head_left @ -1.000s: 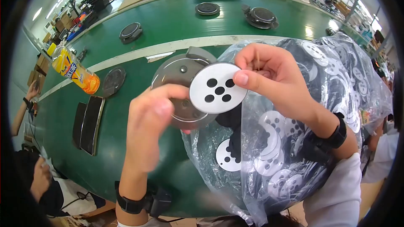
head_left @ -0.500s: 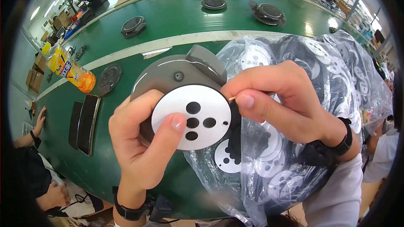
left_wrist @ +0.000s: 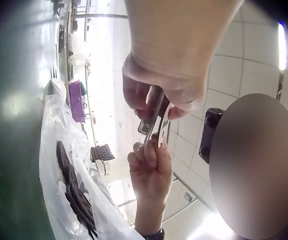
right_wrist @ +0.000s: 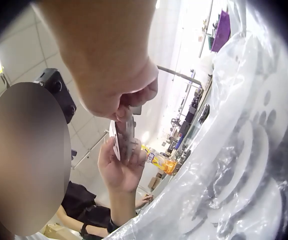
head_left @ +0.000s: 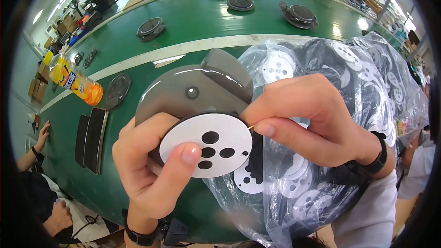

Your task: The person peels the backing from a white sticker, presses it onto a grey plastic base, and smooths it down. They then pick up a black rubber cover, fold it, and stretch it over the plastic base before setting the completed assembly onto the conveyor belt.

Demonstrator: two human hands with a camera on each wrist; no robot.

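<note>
In the head view my left hand [head_left: 149,174] grips a white disc [head_left: 234,131] with several round black spots, its thumb flat on the face. Behind the disc, in the same hand, is a smoky translucent round cover [head_left: 172,82] with a raised block at its upper edge. My right hand [head_left: 312,119] pinches a thin, light-brown stick [head_left: 251,127] between thumb and forefinger, its tip right at the disc's right edge. The left wrist view shows the disc [left_wrist: 162,131] and cover edge-on, close together between both hands.
A clear plastic bag [head_left: 285,211] of similar discs lies at the right. On the green table [head_left: 119,156] are two dark rectangular pieces [head_left: 95,140], a dark round part [head_left: 118,91] and a drink bottle [head_left: 76,80]. More round parts [head_left: 150,28] lie beyond the pale strip. Another person's hand [head_left: 42,135] is at the left.
The disc has passed from my right hand to my left, which now holds it against the cover. My right hand has brought the stick to the disc's edge. Disc and cover have tilted.
</note>
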